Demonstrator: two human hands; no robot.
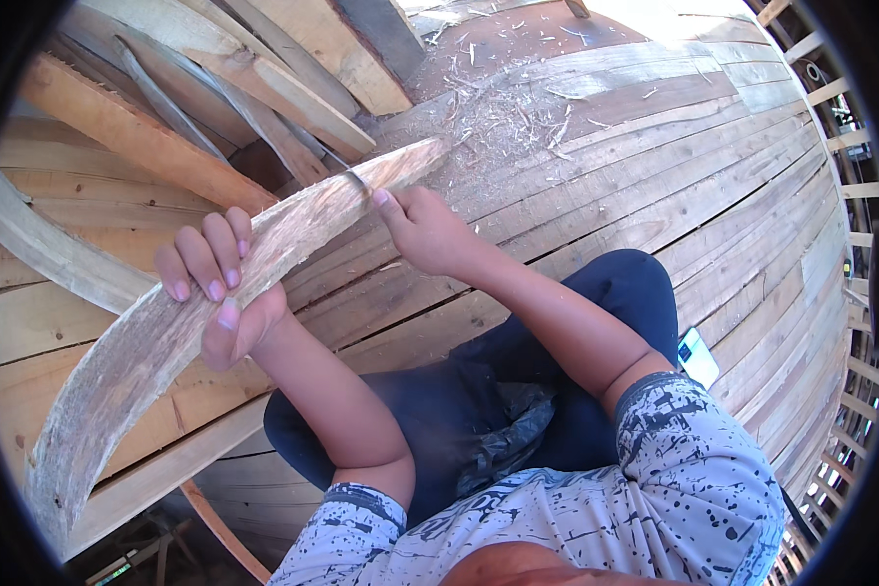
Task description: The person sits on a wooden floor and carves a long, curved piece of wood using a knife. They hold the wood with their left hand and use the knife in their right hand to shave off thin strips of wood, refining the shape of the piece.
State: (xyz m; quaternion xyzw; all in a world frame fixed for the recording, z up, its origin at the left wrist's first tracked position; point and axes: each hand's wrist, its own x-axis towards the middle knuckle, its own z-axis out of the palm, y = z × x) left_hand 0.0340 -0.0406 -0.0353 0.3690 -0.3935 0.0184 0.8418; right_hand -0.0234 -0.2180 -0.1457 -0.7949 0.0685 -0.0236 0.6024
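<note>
A long curved wooden plank (151, 342) with rough, pale sides slants across in front of me, from the lower left to the middle. My left hand (227, 278) grips it near its middle, fingers over the far edge and thumb on the near side. Close to the plank's upper right end, my right hand (430, 230) is closed around the handle of a knife-like tool (355, 179). Its thin blade reaches across the plank toward the upper left. The handle is mostly hidden in my fist, so its exact kind is hard to tell.
Stacked boards and beams (254, 78) crowd the upper left, with a curved timber (59, 244) beside the plank. Wood shavings (518, 117) litter the plank floor (596, 195) ahead. A phone (696, 357) lies by my right knee. Open slatted framing (858, 190) runs along the right.
</note>
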